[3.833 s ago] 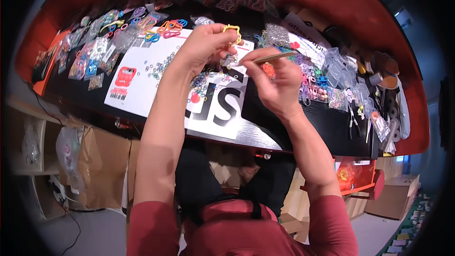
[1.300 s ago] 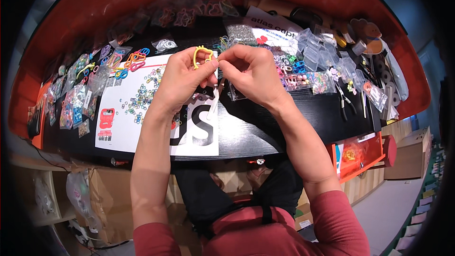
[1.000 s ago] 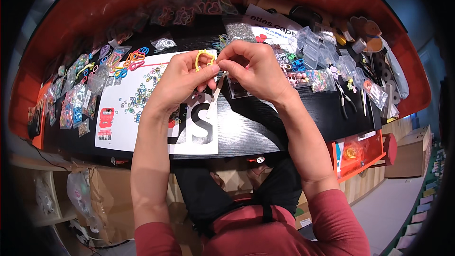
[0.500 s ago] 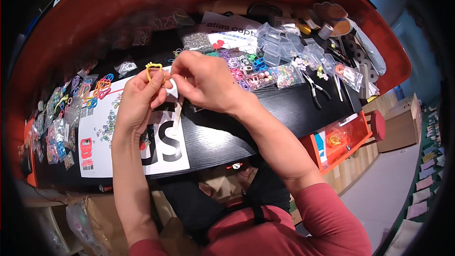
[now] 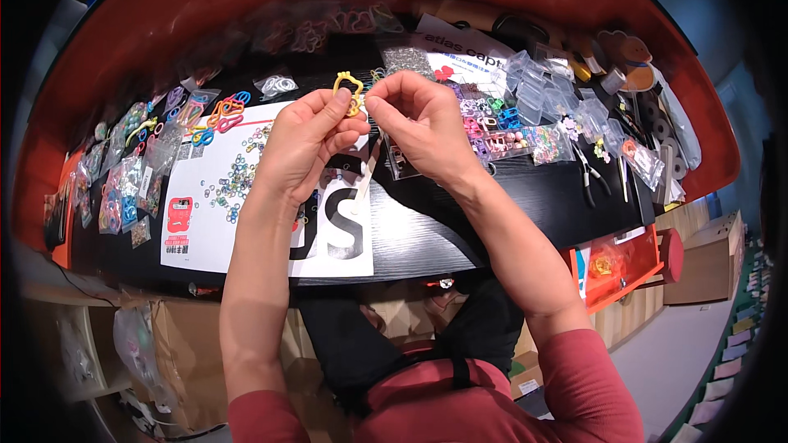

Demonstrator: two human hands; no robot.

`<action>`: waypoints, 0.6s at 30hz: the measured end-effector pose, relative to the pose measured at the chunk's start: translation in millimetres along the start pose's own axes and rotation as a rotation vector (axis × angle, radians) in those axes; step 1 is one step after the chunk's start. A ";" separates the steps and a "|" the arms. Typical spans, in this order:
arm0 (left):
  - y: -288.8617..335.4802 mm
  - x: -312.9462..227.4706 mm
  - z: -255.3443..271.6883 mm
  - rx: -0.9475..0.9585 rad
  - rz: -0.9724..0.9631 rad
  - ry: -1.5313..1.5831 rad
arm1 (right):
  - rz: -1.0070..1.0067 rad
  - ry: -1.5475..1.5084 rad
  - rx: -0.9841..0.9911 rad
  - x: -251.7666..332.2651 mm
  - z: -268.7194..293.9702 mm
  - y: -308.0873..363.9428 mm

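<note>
Between the thumb and fingers of my left hand (image 5: 312,143) is a yellow openwork clasp (image 5: 356,104), its loop standing up above the fingertips. My right hand (image 5: 431,127) is closed in a pinch just right of the clasp. Whatever its fingertips hold, if anything, is too small to make out. Both hands are raised over a white printed sheet (image 5: 205,234) on the black table. Many small coloured rings (image 5: 234,184) lie scattered on that sheet, left of my left forearm.
Bagged beads and trinkets (image 5: 127,193) crowd the table's left side, near colourful clasps (image 5: 228,113). At right are clear plastic boxes (image 5: 532,102), a compartment tray of small coloured parts (image 5: 492,119) and pliers (image 5: 589,180). An orange drawer (image 5: 628,279) stands open beneath the right edge.
The whole scene has shifted to the right in view. My right fingertips have drawn slightly away from my left fingers, and more of the yellow clasp now shows.
</note>
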State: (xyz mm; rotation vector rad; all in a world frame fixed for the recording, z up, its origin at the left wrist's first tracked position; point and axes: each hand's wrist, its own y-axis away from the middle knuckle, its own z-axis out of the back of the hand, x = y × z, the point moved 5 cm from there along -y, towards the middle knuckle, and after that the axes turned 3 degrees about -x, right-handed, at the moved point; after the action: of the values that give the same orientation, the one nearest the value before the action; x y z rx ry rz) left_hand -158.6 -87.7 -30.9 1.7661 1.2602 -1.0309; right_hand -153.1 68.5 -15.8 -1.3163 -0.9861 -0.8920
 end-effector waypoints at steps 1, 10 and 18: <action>0.9 -0.4 -2.4 -0.004 -0.004 0.022 | -0.011 -0.028 -0.004 -0.3 -0.3 0.6; 0.4 -1.4 6.0 -0.071 -0.077 -0.150 | -0.036 0.008 -0.022 -1.0 -1.2 2.9; 3.1 0.1 2.9 -0.152 -0.026 -0.015 | -0.044 0.005 -0.049 -5.0 1.5 1.4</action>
State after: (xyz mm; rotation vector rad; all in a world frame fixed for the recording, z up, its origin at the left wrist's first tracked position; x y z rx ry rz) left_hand -156.2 -91.0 -31.9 1.6275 1.3195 -0.9351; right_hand -153.6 70.0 -21.0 -1.3379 -0.9980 -0.9574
